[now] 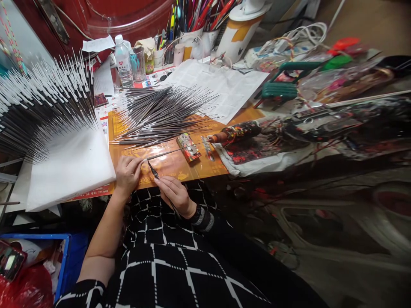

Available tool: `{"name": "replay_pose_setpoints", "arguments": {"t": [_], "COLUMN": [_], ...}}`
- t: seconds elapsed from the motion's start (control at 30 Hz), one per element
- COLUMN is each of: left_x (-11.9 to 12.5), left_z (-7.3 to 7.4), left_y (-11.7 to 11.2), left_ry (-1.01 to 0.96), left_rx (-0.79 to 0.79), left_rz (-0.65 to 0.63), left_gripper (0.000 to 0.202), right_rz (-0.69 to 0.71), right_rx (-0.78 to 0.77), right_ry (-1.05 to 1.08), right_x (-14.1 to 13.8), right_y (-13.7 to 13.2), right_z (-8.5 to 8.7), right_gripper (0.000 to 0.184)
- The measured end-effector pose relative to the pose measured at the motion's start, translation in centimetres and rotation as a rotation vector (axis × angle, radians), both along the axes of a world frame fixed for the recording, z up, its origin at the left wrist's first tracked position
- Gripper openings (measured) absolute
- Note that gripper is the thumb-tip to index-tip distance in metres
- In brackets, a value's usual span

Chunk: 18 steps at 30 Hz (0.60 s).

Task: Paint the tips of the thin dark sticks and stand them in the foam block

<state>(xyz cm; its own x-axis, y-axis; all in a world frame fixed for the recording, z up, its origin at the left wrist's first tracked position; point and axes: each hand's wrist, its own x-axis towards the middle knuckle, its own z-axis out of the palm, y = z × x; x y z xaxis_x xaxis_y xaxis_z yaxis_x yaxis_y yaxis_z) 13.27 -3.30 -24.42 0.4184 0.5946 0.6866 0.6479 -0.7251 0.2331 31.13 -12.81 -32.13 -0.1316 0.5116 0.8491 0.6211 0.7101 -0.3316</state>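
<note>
My left hand [127,173] pinches the whitish end of a thin dark tapered rod [162,154]. The rod points right, over a paint-stained block [189,147], toward the wooden tip of a paint-crusted spindle-like tool [236,132]; I cannot tell whether they join. Between the fingers of my right hand [176,194] is a paintbrush [153,170], its dark tip up against the rod close to my left fingers. Beyond my hands lies a loose pile of similar dark rods [157,111] on the orange table sheet [208,167].
At left, many white-tipped rods [64,85] stand in a white foam block [73,162]. A water bottle [123,62], a glass [137,64] and pen cups [192,42] line the back. A green-handled clamp-like tool [280,89] lies right. A blue crate [67,256] stands lower left.
</note>
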Motion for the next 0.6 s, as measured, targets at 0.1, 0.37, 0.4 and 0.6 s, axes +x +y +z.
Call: {"name": "replay_pose_setpoints", "arguments": {"t": [0.1,0.37,0.4,0.6], "left_x": [-0.02,-0.07,-0.07,-0.10], "left_z": [-0.06,-0.16,-0.16,-0.19], "left_y": [0.00,-0.02,-0.03,-0.01], "left_ry": [-0.004,-0.015,-0.015,-0.010], "left_rx": [-0.004,-0.025,-0.026,-0.034], "left_rz": [-0.003,-0.013,-0.013,-0.007], "left_gripper": [0.013,0.013,0.013,0.014], "right_rz": [0.001,0.001,0.001,-0.003], "right_rx": [0.012,-0.008,-0.007,-0.005], "right_ry": [-0.005,-0.010,-0.014,-0.015], "right_x": [-0.03,-0.07,-0.08,-0.14], "right_y": [0.00,-0.03,-0.02,0.02], "right_z": [0.29,0.03,-0.03,0.00], "right_gripper": [0.065,0.066,0.066,0.064]}}
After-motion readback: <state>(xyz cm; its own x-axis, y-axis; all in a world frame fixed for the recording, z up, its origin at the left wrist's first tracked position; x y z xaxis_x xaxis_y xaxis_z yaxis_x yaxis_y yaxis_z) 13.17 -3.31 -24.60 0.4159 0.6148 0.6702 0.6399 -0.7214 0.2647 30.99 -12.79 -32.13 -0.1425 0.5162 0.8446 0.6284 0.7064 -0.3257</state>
